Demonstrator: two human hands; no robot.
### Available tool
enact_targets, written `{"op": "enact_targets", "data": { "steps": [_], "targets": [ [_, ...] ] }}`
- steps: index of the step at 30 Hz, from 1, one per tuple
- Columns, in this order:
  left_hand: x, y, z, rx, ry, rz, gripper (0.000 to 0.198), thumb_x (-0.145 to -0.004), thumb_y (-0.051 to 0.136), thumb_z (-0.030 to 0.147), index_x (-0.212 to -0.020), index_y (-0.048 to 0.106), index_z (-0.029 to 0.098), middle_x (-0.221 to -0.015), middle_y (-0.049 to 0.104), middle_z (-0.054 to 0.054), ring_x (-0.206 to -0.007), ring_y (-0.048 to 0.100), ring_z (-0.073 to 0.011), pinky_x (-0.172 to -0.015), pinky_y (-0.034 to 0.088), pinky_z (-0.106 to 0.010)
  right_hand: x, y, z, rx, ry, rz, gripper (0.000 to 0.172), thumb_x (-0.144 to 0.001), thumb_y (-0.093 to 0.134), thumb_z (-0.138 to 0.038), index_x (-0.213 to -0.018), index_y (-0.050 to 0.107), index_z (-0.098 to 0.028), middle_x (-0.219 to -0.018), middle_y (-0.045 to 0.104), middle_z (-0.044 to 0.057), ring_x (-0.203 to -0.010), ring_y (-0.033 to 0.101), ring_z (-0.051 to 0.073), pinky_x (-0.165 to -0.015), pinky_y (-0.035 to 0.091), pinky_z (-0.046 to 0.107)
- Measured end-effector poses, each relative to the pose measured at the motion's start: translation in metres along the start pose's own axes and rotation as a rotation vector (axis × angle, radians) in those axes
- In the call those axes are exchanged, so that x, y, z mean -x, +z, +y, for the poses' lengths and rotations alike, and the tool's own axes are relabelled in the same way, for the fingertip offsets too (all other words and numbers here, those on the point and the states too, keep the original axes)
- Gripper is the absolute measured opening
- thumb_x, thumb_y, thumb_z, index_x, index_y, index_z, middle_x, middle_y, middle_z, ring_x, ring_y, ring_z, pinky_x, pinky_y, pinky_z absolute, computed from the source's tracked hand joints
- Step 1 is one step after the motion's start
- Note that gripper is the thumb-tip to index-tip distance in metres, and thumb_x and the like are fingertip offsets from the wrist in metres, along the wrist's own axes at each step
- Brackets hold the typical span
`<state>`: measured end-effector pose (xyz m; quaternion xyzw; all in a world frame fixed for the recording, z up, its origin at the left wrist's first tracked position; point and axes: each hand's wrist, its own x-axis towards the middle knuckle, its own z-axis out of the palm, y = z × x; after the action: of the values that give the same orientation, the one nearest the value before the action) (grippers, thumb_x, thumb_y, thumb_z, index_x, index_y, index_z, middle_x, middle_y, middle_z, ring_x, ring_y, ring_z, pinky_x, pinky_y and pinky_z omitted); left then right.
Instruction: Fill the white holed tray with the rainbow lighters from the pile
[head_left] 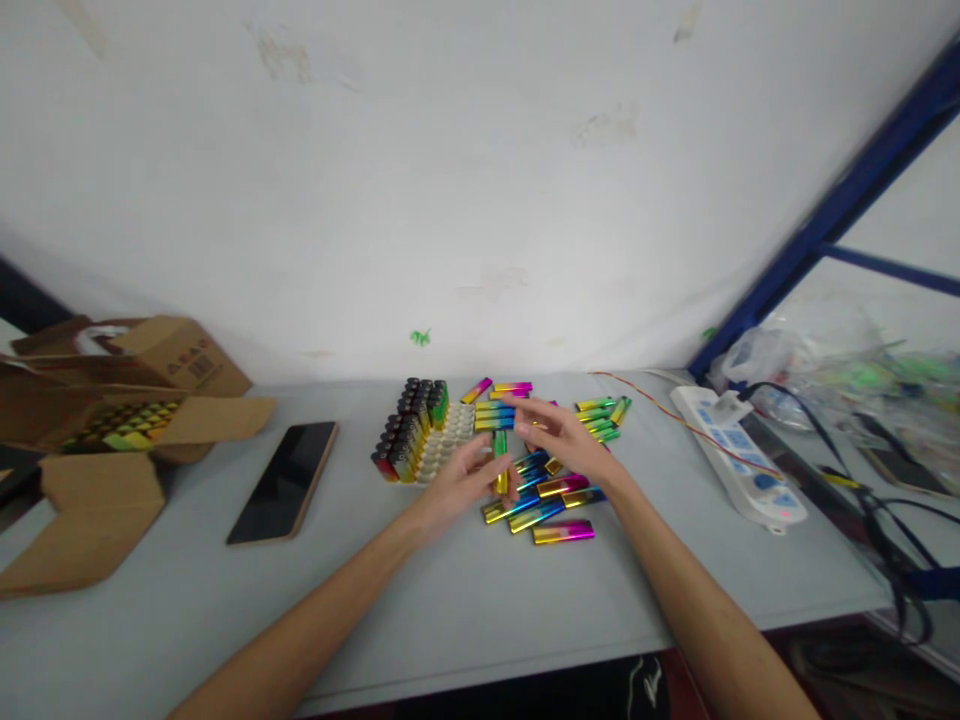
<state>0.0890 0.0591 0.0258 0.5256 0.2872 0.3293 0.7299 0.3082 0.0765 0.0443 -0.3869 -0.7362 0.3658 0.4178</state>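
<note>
My left hand (469, 478) is closed around a shiny green-and-yellow tube (500, 462), held upright between thumb and fingers. My right hand (559, 435) is just to the right of it, fingers stretched out and apart, with nothing visible in it. Below and around the hands lie several loose metallic tubes, among them a yellow-and-magenta tube (564, 532) and a blue-and-yellow tube (536, 515). Left of my left hand is a pale tray (439, 455) with rows of round sockets. Its left part holds upright tubes with black tops (401, 435); some sockets on its right are unfilled.
A smartphone (285, 483) lies left of the tray. Farther left stands an open cardboard box (217, 418) with several yellow-and-dark tubes (127, 425) inside. To the right are a white power strip (739, 460), a thin red-yellow wire (675, 415), black cables (874, 500) and a blue metal frame (817, 235).
</note>
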Motion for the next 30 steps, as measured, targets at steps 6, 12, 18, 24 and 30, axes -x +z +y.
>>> {"op": "enact_targets", "data": {
  "steps": [6,12,18,24,30],
  "targets": [
    [0.0,-0.004,0.002,0.109,0.005,0.15,0.048,-0.086,0.082,0.052,-0.114,0.057,0.022,-0.082,0.066,0.001,-0.061,0.051,-0.0081,-0.056,0.036,-0.02,-0.001,-0.008,0.024,0.175,-0.039,0.335,0.027,-0.094,0.073,-0.05,-0.099,0.074,-0.024,-0.112,0.074,0.009,-0.106,0.07,0.023,-0.09,0.06,0.038],
    [-0.003,-0.005,0.012,0.323,-0.069,0.156,0.049,-0.092,0.064,0.067,-0.093,0.062,0.019,-0.063,0.04,0.006,-0.055,0.036,-0.0101,-0.053,0.036,-0.02,0.0,-0.005,0.025,0.286,-0.02,0.358,0.027,-0.099,0.066,-0.048,-0.096,0.074,-0.022,-0.102,0.078,0.008,-0.095,0.073,0.024,-0.091,0.058,0.041],
    [0.001,-0.004,0.02,0.304,-0.066,0.166,0.056,-0.097,0.049,0.064,-0.062,0.044,0.02,-0.057,0.032,0.005,-0.05,0.031,-0.0099,-0.05,0.034,-0.021,0.001,0.0,0.024,0.339,0.022,0.368,0.026,-0.1,0.062,-0.046,-0.095,0.069,-0.022,-0.09,0.078,0.006,-0.079,0.073,0.022,-0.079,0.059,0.037],
    [0.003,-0.006,0.022,0.261,-0.067,0.143,0.05,-0.094,0.046,0.059,-0.063,0.043,0.021,-0.057,0.03,0.005,-0.049,0.026,-0.0096,-0.048,0.026,-0.021,0.0,0.003,0.024,0.354,-0.005,0.334,0.022,-0.1,0.063,-0.043,-0.093,0.068,-0.023,-0.091,0.078,0.006,-0.082,0.074,0.023,-0.082,0.059,0.038],
    [-0.001,-0.006,0.017,0.289,-0.115,0.203,0.043,-0.094,0.041,0.052,-0.063,0.039,0.021,-0.057,0.024,0.007,-0.047,0.018,-0.0086,-0.045,0.021,-0.02,-0.002,0.009,0.026,0.378,-0.016,0.355,0.021,-0.101,0.062,-0.042,-0.093,0.066,-0.023,-0.093,0.076,0.006,-0.082,0.073,0.022,-0.077,0.06,0.036]
  ]
}}
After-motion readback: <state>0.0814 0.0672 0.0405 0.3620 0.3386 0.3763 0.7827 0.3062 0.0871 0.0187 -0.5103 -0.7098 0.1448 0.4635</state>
